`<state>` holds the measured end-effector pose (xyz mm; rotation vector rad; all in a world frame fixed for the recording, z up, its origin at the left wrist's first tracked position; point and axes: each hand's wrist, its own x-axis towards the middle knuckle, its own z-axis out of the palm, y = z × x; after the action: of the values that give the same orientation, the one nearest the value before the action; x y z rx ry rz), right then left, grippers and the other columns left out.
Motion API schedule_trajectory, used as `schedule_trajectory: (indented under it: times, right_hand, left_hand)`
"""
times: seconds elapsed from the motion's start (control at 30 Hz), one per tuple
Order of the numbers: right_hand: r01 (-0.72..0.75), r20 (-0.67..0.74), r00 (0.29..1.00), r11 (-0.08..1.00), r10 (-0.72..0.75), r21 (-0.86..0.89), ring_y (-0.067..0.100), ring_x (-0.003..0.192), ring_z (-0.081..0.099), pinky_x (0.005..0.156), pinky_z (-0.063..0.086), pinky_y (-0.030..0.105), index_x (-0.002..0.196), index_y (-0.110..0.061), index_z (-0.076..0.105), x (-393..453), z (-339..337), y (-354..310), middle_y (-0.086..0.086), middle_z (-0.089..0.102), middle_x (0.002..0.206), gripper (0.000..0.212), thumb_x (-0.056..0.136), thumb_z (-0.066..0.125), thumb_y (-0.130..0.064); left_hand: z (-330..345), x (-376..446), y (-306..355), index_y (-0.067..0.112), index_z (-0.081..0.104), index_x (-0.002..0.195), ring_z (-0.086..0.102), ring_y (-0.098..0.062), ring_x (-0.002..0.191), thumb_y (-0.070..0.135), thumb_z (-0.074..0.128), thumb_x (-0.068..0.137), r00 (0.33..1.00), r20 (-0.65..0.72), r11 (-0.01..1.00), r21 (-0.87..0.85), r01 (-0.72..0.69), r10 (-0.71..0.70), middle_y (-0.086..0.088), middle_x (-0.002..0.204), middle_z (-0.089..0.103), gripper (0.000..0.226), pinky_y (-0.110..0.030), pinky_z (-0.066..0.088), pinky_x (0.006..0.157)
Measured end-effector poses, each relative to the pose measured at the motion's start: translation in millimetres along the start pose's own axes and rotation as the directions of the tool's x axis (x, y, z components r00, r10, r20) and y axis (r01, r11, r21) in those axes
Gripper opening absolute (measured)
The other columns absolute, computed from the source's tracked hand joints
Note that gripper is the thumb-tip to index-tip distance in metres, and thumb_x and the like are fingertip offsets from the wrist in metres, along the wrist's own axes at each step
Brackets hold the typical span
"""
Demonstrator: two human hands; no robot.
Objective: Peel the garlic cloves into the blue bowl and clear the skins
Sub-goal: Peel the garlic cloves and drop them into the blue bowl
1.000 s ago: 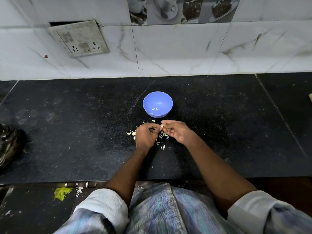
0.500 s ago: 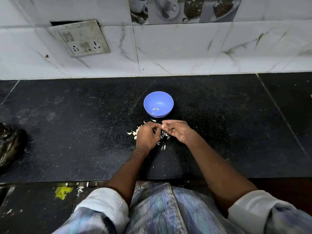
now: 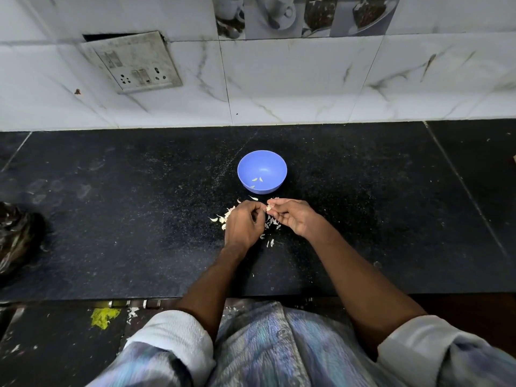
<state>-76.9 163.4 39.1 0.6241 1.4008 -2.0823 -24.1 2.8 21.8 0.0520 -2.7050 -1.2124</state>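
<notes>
Black counter [image 3: 111, 219], left hand [image 3: 243, 224] drawn slightly off garlic clove [image 3: 268, 208], right hand [image 3: 293, 217] still pinching it

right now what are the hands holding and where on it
The right hand pinches a small garlic clove at its fingertips. The left hand is curled beside it; whether it grips the clove cannot be told.

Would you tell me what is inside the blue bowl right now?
The blue bowl holds three small pale pieces, probably peeled garlic, near its front wall. The rest of the inside looks bare; nothing covers it, since both hands work in front of it.
</notes>
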Motion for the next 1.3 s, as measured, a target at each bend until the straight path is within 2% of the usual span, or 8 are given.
schedule_trajectory:
  times: [0.17, 0.3, 0.43, 0.57, 0.73, 0.8, 0.9, 1.3]
  right_hand:
    - [0.01, 0.027, 1.0, 0.999, -0.009, -0.038, 0.021, 0.085, 0.075, 0.071, 0.06, 0.02, 0.117, 0.004, 0.071, -0.5, 0.1, 0.7, 0.015, 0.076, 0.102, 0.027, 0.091, 0.066, 0.011]
    - [0.038, 0.086, 0.996, 0.991, -0.027, -0.129, 0.018, 0.09, 0.07, 0.076, 0.058, 0.022, 0.11, -0.003, 0.075, -1.5, -1.6, 2.2, 0.013, 0.077, 0.101, 0.025, 0.092, 0.064, 0.011]
    - [0.061, 0.121, 0.992, 0.981, -0.04, -0.183, 0.017, 0.089, 0.071, 0.081, 0.058, 0.023, 0.115, -0.002, 0.073, -3.1, -3.7, 2.2, 0.012, 0.077, 0.098, 0.029, 0.094, 0.061, 0.012]
    - [0.07, 0.137, 0.99, 0.98, -0.045, -0.185, 0.018, 0.093, 0.074, 0.083, 0.059, 0.024, 0.12, -0.003, 0.071, -6.0, -5.8, 0.9, 0.016, 0.077, 0.108, 0.032, 0.094, 0.06, 0.011]
    - [0.088, 0.135, 0.989, 0.978, -0.063, -0.188, 0.019, 0.099, 0.075, 0.091, 0.058, 0.029, 0.117, -0.008, 0.072, -7.9, -5.9, -0.7, 0.014, 0.077, 0.113, 0.031, 0.094, 0.061, 0.009]
    - [0.101, 0.132, 0.988, 0.978, -0.078, -0.181, 0.019, 0.099, 0.075, 0.091, 0.058, 0.029, 0.118, -0.007, 0.071, -7.5, -6.5, -0.4, 0.013, 0.077, 0.112, 0.03, 0.094, 0.062, 0.008]
    - [0.123, 0.131, 0.986, 0.977, -0.101, -0.174, 0.019, 0.1, 0.075, 0.088, 0.058, 0.028, 0.121, -0.006, 0.071, -5.6, -7.1, 0.2, 0.012, 0.077, 0.114, 0.032, 0.094, 0.062, 0.009]
    - [0.157, 0.095, 0.986, 0.966, -0.14, -0.205, 0.024, 0.1, 0.076, 0.091, 0.061, 0.03, 0.11, 0.006, 0.072, -2.5, -4.9, 1.4, 0.018, 0.077, 0.105, 0.022, 0.091, 0.064, 0.012]
  left_hand:
    - [-2.5, -2.0, 0.9, 0.027, 0.071, 0.092, 0.061, -0.008, 0.076, 0.025, 0.064, 0.093, 0.999, 0.028, 1.0, 0.023, 0.019, -0.02, 0.011, 0.088, 0.07, 0.007, -0.03, 0.051, 0.067]
    - [-0.4, -2.5, 1.9, 0.031, 0.065, 0.094, 0.059, -0.005, 0.079, 0.028, 0.061, 0.094, 0.995, 0.065, 0.997, 0.019, 0.076, -0.078, 0.016, 0.089, 0.065, 0.005, -0.029, 0.043, 0.066]
    - [1.4, 0.3, -0.2, 0.033, 0.062, 0.095, 0.062, -0.01, 0.081, 0.029, 0.059, 0.096, 0.987, 0.015, 0.984, -0.077, 0.161, -0.161, 0.015, 0.089, 0.066, 0.006, -0.033, 0.049, 0.07]
    - [1.0, 0.2, -2.4, 0.03, 0.067, 0.096, 0.064, -0.011, 0.08, 0.032, 0.056, 0.097, 0.983, -0.008, 0.98, -0.081, 0.18, -0.182, 0.015, 0.089, 0.07, 0.012, -0.033, 0.052, 0.072]
    - [1.1, -1.5, -3.7, 0.024, 0.07, 0.079, 0.063, -0.011, 0.071, 0.04, 0.069, 0.095, 0.98, -0.033, 0.98, -0.038, 0.196, -0.197, 0.013, 0.077, 0.068, 0.023, -0.034, 0.054, 0.067]
    - [1.1, -0.8, -4.8, 0.029, 0.072, 0.082, 0.065, -0.007, 0.068, 0.036, 0.079, 0.089, 0.982, -0.009, 0.979, -0.083, 0.188, -0.19, 0.013, 0.077, 0.069, 0.012, -0.033, 0.057, 0.066]
    - [1.6, -0.1, -6.5, 0.032, 0.077, 0.089, 0.067, -0.004, 0.068, 0.031, 0.081, 0.086, 0.988, 0.02, 0.979, -0.132, 0.157, -0.156, 0.016, 0.08, 0.072, 0.005, -0.036, 0.061, 0.069]
    - [1.4, 1.3, -1.8, 0.031, 0.079, 0.088, 0.064, -0.005, 0.072, 0.036, 0.075, 0.089, 0.998, 0.004, 0.997, 0.039, 0.066, -0.066, 0.014, 0.086, 0.07, 0.007, -0.034, 0.056, 0.068]
